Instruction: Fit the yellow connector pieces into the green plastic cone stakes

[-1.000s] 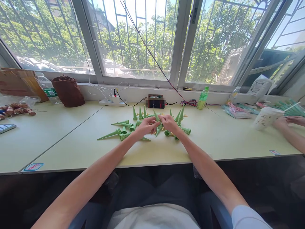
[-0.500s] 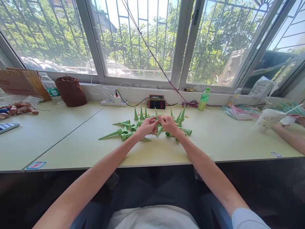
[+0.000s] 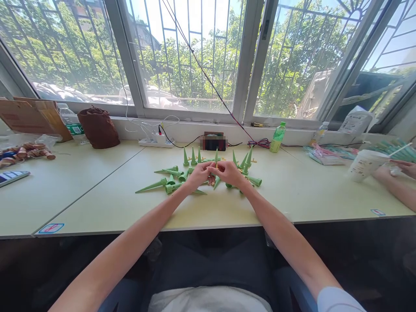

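My left hand (image 3: 199, 174) and my right hand (image 3: 229, 173) meet over the table, fingers closed and fingertips together. Between them a green cone-shaped plastic spike (image 3: 216, 155) points upward, its lower part hidden by my fingers; my left hand grips it. A small yellow piece (image 3: 217, 166) shows at the right fingertips, partly covered. More green spikes (image 3: 152, 186) lie loose on the left of my hands. Several others stand upright behind, such as the spike (image 3: 185, 157). To the right, spikes (image 3: 248, 161) stand or lie with small yellow parts (image 3: 254, 161) among them.
A phone-like black device (image 3: 214, 142) and a power strip (image 3: 156, 142) are at the back. A green bottle (image 3: 277, 138) and a white cup (image 3: 365, 165) stand to the right, near another person's hand (image 3: 404, 167). A brown bag (image 3: 98, 128) stands left on the table (image 3: 107, 208).
The spike between my hands has shifted slightly right. My right fingers have moved lower against it, and a bit of yellow now shows there. The view has shifted slightly.
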Tool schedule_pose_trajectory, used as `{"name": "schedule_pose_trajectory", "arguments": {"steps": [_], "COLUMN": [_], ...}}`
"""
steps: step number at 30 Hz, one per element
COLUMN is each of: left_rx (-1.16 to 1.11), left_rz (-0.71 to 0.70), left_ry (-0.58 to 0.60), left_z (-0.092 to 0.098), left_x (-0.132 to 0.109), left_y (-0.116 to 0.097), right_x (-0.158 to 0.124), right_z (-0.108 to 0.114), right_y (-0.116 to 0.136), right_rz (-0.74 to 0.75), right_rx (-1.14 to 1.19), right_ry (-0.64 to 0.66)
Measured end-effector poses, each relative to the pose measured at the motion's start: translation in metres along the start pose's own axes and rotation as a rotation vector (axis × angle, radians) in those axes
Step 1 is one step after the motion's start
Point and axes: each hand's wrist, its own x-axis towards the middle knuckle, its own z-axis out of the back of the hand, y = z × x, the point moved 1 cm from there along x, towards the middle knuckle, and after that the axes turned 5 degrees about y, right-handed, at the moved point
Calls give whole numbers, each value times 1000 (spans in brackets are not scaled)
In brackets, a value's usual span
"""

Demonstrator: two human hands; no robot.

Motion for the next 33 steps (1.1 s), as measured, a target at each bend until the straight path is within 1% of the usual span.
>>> {"name": "schedule_pose_trajectory", "arguments": {"steps": [4, 8, 15, 22, 25, 33], "left_rx": [7, 14, -37, -45, -61, -57], "left_rz": [-3, 6, 20, 50, 73, 64], "left_ry": [26, 27, 29, 15, -9, 13], "left_z": [2, 2, -2, -1, 1, 1], "left_x": [0, 0, -2, -2, 0, -1], "left_y": [3, 4, 1, 6, 9, 6], "right_x": [-1, -2, 0, 2, 3, 2], "right_z": [0, -1, -4, -8, -8, -5], "right_y": [1, 1, -2, -6, -6, 0], "right_rz": [1, 12, -12, -30, -46, -44], "right_rx": [-18, -26, -9, -1, -14, 17], "right_ry": [7, 15, -21, -48, -46, 0]}}
